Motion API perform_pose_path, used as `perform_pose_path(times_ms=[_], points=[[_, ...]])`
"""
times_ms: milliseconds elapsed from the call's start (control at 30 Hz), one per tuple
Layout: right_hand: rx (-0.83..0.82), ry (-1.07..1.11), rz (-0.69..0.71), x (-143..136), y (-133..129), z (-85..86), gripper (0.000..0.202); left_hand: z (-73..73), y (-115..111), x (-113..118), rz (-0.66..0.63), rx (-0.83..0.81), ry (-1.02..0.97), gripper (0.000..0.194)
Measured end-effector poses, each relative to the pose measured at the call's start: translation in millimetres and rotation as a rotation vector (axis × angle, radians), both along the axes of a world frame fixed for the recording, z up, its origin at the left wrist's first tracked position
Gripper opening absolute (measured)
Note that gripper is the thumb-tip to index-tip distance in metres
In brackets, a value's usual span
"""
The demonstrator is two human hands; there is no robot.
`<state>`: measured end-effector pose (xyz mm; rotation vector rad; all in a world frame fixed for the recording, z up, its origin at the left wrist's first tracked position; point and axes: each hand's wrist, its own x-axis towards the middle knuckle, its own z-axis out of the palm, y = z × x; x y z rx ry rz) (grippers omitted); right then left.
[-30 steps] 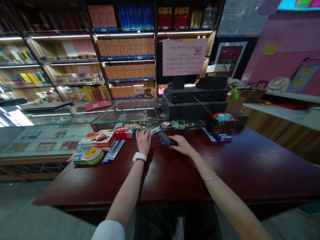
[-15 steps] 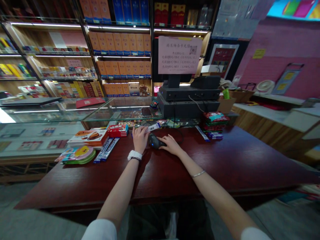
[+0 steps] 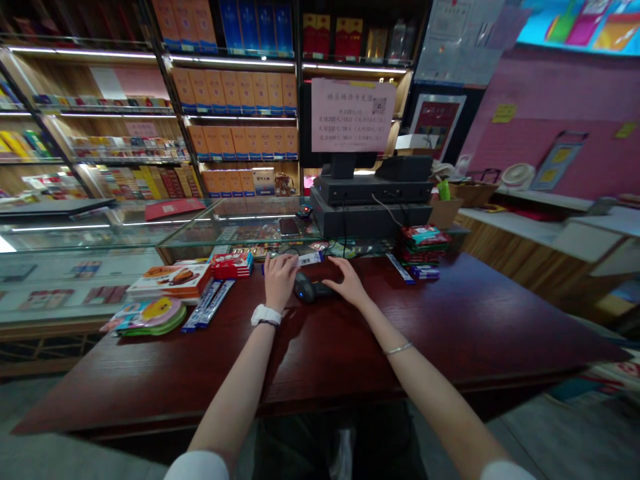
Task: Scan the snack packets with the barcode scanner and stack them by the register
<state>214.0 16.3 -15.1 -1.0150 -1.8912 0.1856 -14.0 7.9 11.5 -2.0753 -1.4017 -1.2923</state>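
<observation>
Near the middle of the dark red desk (image 3: pixel 450 327), my left hand (image 3: pixel 280 279) is closed on a slim blue-and-white packet (image 3: pixel 310 259), whose end sticks out to the right of the fingers. A black handheld scanner (image 3: pixel 305 287) with a small blue light lies on the desk just right of that hand. My right hand (image 3: pixel 349 283) is at the scanner's handle end, thumb and fingers spread apart, not wrapped round it. Similar slim packets (image 3: pixel 209 305) lie to the left, and another one (image 3: pixel 400 268) to the right.
Orange-and-white boxes (image 3: pixel 170 279), red packs (image 3: pixel 231 265) and round-topped colourful packages (image 3: pixel 150 316) sit at the left. A black register base (image 3: pixel 370 220) stands behind the desk, with stacked red packets (image 3: pixel 424 244) to its right. A glass counter (image 3: pixel 190 230) borders the back left.
My right hand has let go of the scanner and opened. The scanner now rests on the desk with its handle uncovered. The view has shifted slightly.
</observation>
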Motion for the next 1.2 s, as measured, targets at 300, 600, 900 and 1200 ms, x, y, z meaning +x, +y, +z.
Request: perform_pose_path(times_ms=[300,600,900,1200], points=[[0.239,-0.134,-0.166,-2,-10,8.6,0.038,1.8,-12,20,-0.149,-0.006,0.185,0.028],[0.243,-0.153,-0.173,0,-9,10.4,0.021,1.3,-16,26,-0.182,0.028,0.173,0.030],[0.219,-0.164,-0.125,1,-8,7.6,0.022,-3.9,-15,28,-0.175,0.067,0.170,0.016],[0.116,-0.031,-0.129,3,-1,4.3,0.024,-2.4,-16,29,-0.156,0.032,0.138,0.025]])
